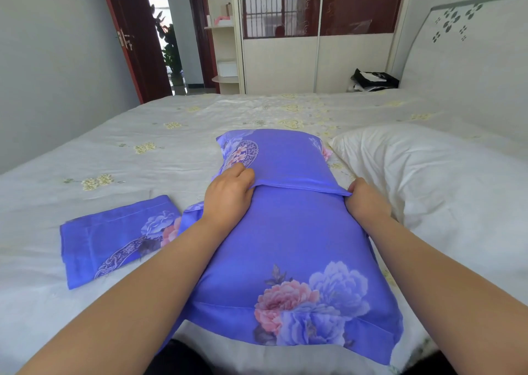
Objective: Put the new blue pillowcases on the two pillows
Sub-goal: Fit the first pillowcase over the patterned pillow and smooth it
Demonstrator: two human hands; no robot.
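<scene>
Closing the flap on the first pillow

At frame centre, the left hand (228,194) and right hand (365,200) pinch the blue pillowcase (285,246) flap; next likely the folded pillowcase (114,237), lower left, for the bare pillow (428,180), right.

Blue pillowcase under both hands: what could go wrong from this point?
The flap edge is held only at its two ends by the left hand and right hand, so it may tuck unevenly. The white pillow is bare, and the folded pillowcase lies on the far side from it.

Blue pink-flowered pillowcase (285,246), white pillow (428,180), cream yellow-flowered bedspread (114,157)
</scene>
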